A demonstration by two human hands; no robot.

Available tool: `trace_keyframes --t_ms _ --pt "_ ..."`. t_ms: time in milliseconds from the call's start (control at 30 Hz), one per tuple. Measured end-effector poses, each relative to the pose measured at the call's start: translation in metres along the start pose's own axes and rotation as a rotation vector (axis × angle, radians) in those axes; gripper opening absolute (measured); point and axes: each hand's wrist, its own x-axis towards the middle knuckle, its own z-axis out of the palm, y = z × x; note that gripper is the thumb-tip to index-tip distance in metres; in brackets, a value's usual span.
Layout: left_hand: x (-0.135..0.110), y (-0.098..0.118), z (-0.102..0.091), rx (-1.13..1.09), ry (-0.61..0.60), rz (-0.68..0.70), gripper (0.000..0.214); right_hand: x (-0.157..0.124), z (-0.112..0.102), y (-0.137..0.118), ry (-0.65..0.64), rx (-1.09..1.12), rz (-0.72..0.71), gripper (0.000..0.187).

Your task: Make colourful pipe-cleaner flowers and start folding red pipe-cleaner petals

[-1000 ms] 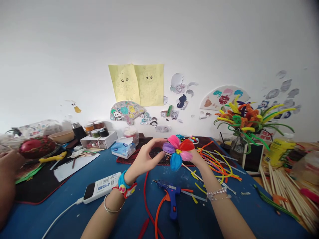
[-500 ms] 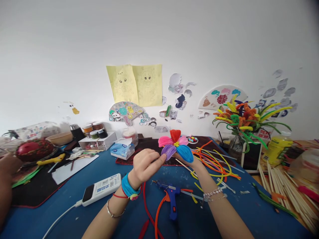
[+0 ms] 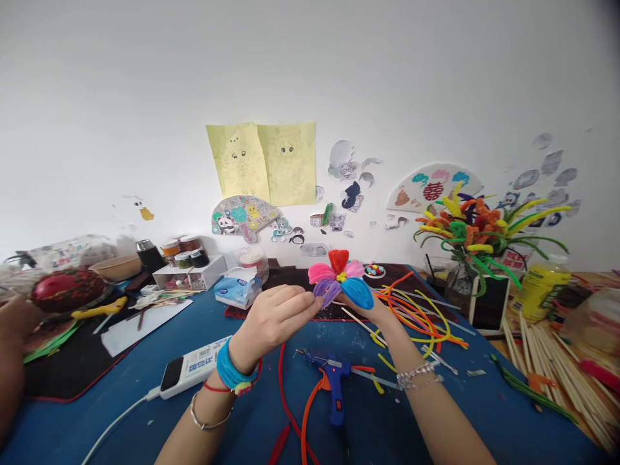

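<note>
A pipe-cleaner flower with red, pink, blue and purple petals and a yellow centre is held up above the table. My right hand is behind it, mostly covered by the petals, and appears to hold it from below. With its fingers closed, my left hand pinches the edge of the purple petal. Below the flower lies a blue glue gun with a small red light. Red and orange pipe cleaners lie to its left.
Loose pipe cleaners spread behind my right wrist. On the right are a vase of pipe-cleaner flowers, a yellow bottle and wooden sticks. A power bank and tissue pack lie left. Another person's hand is at far left.
My left hand has shifted a little left and rolled, showing more of its back, with its fingertips still at the purple petal. The flower has tilted slightly.
</note>
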Motion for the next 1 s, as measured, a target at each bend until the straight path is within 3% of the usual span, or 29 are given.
trace_keyframes --t_ms 100,167,267,367,533,733,1000 --pt "-0.001 0.003 0.005 -0.052 0.077 -0.043 0.025 0.000 0.000 -0.001 0.026 -0.001 0.006 0.021" --pt "0.001 0.008 0.010 -0.168 0.193 -0.153 0.024 -0.001 -0.001 -0.002 0.060 0.000 0.001 0.022" --pt "0.007 0.019 0.015 -0.470 0.311 -0.526 0.024 -0.001 -0.003 -0.002 0.117 -0.003 -0.021 0.022" --pt "0.014 0.026 0.016 -0.646 0.243 -0.825 0.026 -0.001 -0.007 -0.001 0.154 -0.013 -0.038 0.019" --pt "0.018 0.022 0.013 -0.598 0.255 -0.930 0.029 -0.001 -0.012 -0.001 0.165 -0.040 -0.051 0.010" --pt "0.019 0.011 0.008 -1.184 0.034 -1.189 0.026 -0.003 -0.013 0.000 0.193 -0.057 -0.078 0.009" --pt "0.020 0.015 0.011 -1.294 0.048 -1.260 0.025 -0.003 -0.013 0.000 0.258 -0.100 -0.086 0.012"
